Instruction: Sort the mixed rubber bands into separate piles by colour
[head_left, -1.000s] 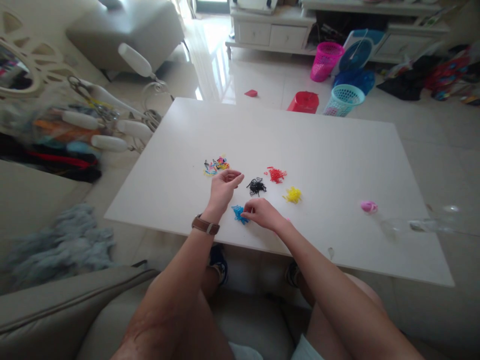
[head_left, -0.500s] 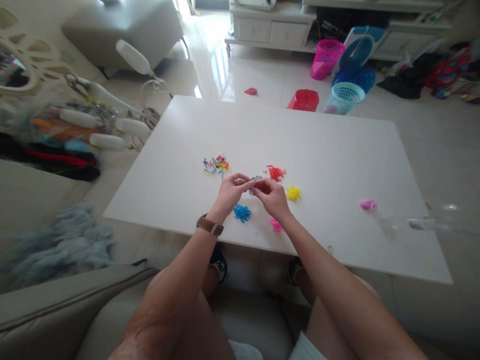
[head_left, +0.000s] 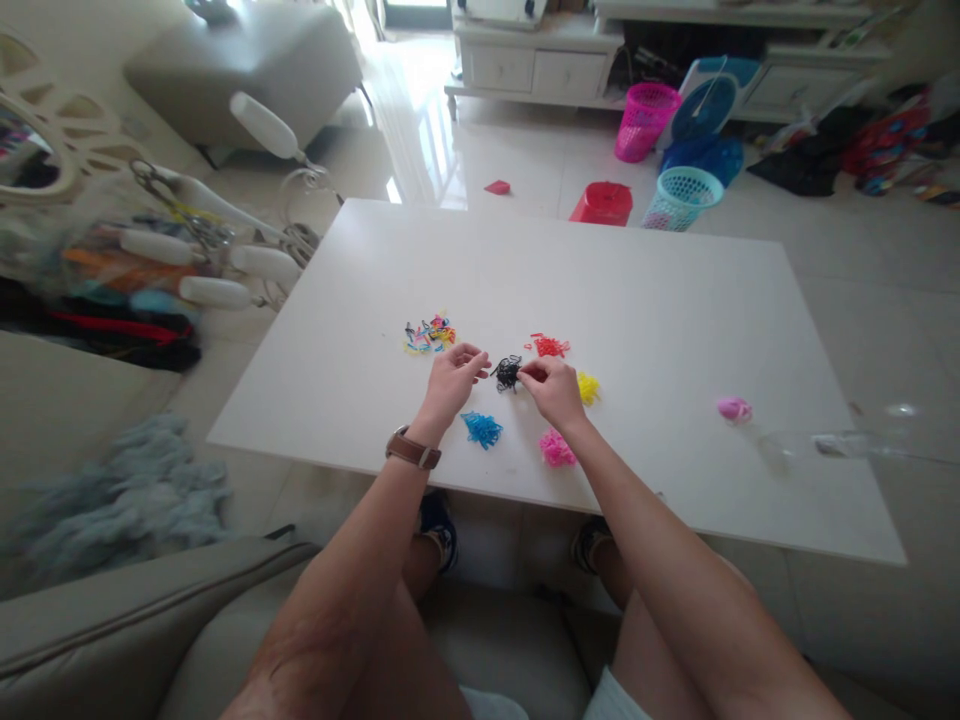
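Sorting looks well along, by my read: five single-colour heaps of small bands lie on the white surface (head_left: 675,300), toward the near edge, left of mid.
- black heap (head_left: 508,372)
- red heap (head_left: 551,347), just behind the black
- yellow heap (head_left: 589,387), to the right of the black
- blue heap (head_left: 482,429) and pink heap (head_left: 556,448), closest to the near edge

Left to do: mixed heap (head_left: 429,334), multi-colour, sits apart on the left of the group. It is small, so prob. not much remains.

Hands:
- left hand (head_left: 452,378) is just left of the black heap, fingers curled, tips close to thumb. Can't tell if it is closed on a band.
- right hand (head_left: 553,390) is just right of the black heap, thumb + forefinger pinched together at the heap's edge. Any band in the pinch is too small to confirm.
- The two hands are apart, w/ the black heap btwn them.

Also: pink lump (head_left: 734,408) alone toward the right edge; clear container (head_left: 825,445) lying toward the near-right corner.

Vs 0.5 s ago: hands met fingertip to fingertip over the black heap, hiding most of it. Now they are separated and the heap is in full view. The pink heap, then half covered by the right wrist, shows whole.

Vs 1.0 s ago: right hand was at the blue heap; now it is farther in. Heaps themselves not shifted, as far as I can see.
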